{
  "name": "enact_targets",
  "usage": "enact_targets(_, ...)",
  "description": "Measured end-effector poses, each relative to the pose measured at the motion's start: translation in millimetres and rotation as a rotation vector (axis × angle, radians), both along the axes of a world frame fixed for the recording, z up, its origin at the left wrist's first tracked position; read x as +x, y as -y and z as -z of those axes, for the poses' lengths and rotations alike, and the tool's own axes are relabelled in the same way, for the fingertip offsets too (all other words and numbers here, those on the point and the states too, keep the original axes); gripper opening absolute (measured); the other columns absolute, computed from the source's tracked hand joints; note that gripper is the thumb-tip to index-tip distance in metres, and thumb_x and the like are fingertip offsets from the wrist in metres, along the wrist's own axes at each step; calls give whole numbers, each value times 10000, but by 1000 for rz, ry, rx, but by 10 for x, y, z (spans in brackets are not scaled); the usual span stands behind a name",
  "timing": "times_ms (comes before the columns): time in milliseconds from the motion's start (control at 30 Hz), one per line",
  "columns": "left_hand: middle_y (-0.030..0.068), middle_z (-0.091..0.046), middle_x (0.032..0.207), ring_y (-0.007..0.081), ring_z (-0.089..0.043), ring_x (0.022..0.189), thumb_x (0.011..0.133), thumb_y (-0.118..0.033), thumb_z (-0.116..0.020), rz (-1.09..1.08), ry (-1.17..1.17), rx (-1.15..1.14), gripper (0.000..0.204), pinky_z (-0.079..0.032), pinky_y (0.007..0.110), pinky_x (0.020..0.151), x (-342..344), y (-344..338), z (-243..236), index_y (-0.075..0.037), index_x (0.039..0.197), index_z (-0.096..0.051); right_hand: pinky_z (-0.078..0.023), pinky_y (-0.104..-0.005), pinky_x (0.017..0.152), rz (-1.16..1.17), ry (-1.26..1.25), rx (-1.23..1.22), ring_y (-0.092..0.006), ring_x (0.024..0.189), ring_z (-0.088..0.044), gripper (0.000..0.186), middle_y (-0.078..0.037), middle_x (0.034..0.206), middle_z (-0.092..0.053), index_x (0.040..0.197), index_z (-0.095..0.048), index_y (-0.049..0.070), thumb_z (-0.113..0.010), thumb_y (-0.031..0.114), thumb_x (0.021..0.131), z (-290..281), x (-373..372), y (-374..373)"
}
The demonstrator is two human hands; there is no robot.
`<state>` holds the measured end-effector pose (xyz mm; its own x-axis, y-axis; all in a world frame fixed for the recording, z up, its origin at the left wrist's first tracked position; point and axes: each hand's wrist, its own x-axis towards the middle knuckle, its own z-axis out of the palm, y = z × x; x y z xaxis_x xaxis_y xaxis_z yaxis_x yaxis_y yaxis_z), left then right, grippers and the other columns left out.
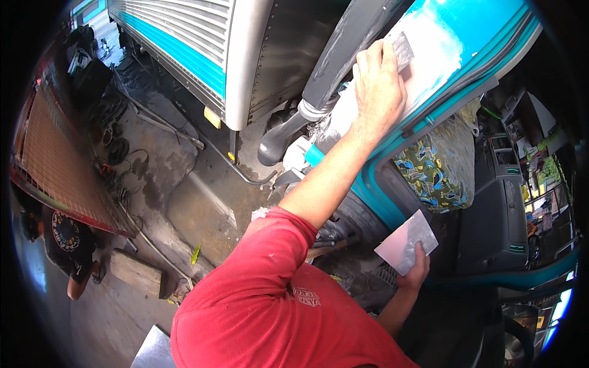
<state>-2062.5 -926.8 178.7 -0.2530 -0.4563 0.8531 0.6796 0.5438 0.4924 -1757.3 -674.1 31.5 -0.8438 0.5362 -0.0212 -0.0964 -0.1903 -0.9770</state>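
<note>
My left hand reaches far up and grips a grey flat spreader, pressed against the vehicle's turquoise door panel. White and pale pink filler covers part of that panel around the spreader. Lower down on the right, my right hand holds a flat, square mixing board, its thumb on the upper face. Grey paste is smeared on one half of the board; the rest looks pale pink. The open doorway, with a dark dashboard, lies beside the board.
A ribbed silver and turquoise truck body stands at upper left, near a dark grey pillar. A patterned cloth hangs in the cab. A wooden block, hoses and an orange grille occupy the left. Another person is there.
</note>
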Motion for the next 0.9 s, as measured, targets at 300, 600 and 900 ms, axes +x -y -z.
enact_targets(300,241,-581,1423,443,-557,1267,861,-1,-697,131,91,-80,621,-480,544,1090,85,-309,-106,81,1460,-558,-586,-420,961,47,4,11,-267,1141,-725,456,-146,1275,-709,1426,-609,-44,-679,246,1081,-88,24,40)
enact_targets(600,258,-547,1508,474,-530,1356,854,14,-717,-13,180,29,755,-430,553,1188,43,-190,847,53,1575,-498,-592,-425,958,-56,-16,31,-268,1135,-731,432,-148,1270,-712,1412,-614,-57,-657,231,1092,-122,-7,-1)
enact_targets(900,276,-540,1533,481,-539,1369,832,59,-696,115,171,-100,771,-459,563,1181,331,-88,1576,49,1577,-495,-602,-452,960,-55,15,38,-292,1139,-734,450,-174,1287,-705,1429,-595,-66,-666,211,1082,-113,-58,9)
